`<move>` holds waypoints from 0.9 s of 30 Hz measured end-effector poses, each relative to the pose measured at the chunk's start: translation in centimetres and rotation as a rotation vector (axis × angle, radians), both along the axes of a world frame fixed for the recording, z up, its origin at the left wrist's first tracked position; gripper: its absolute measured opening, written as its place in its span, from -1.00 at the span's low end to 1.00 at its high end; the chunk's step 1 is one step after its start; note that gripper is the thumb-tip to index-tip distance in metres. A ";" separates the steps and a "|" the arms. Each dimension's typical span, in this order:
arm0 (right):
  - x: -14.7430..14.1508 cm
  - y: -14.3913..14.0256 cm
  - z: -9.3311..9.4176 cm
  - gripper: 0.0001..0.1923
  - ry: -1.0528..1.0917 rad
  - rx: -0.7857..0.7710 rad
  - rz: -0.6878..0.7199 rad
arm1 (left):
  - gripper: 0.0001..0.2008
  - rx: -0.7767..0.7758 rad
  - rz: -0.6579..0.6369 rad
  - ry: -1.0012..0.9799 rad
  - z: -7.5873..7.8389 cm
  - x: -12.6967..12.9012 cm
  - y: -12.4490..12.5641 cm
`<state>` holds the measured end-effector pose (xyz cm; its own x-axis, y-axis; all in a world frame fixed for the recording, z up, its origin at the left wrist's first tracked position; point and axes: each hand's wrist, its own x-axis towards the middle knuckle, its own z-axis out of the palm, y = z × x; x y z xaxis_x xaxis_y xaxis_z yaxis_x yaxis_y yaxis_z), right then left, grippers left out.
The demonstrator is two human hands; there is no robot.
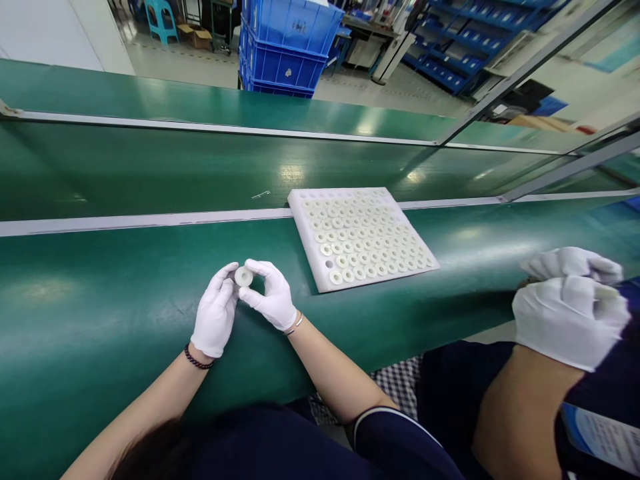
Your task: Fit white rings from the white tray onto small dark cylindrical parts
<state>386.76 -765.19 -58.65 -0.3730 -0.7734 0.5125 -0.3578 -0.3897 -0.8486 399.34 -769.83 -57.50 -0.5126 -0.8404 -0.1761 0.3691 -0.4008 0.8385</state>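
Observation:
Between my two gloved hands, just above the green work surface, is a small white ring (243, 277) with a hole in its middle. My left hand (216, 313) pinches its left edge with the fingertips. On the other side my right hand (271, 295) grips it between thumb and forefinger. To the right lies a thick white foam tray (311, 255) carrying rows of similar rings (371, 271). One bare dark hole (329, 265) shows near the tray's front left corner.
A co-worker's gloved hands (570, 307) are at the right over the same green bench (90, 333). A pale rail (150, 221) runs along the bench behind the tray. Stacked blue crates (287, 63) stand beyond, with blue shelving (465, 47) at the back right.

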 end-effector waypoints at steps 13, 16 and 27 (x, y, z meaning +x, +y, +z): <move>-0.2 -0.1 -0.2 -0.61 -0.096 0.045 0.043 | -0.79 -0.662 0.233 -0.222 -0.8 0.3 0.1; -0.1 -0.1 -0.4 -0.59 -0.142 0.080 0.055 | -0.81 -0.700 0.262 -0.237 -0.6 0.3 0.2; 0.2 -0.3 -0.3 -0.55 -0.299 0.122 0.197 | -0.69 -0.546 0.259 -0.257 -0.5 0.1 0.5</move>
<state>386.96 -765.45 -58.96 -0.3300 -0.8940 0.3032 -0.0156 -0.3160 -0.9486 399.44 -769.38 -57.96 -0.2801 -0.9343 0.2207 0.1574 0.1821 0.9706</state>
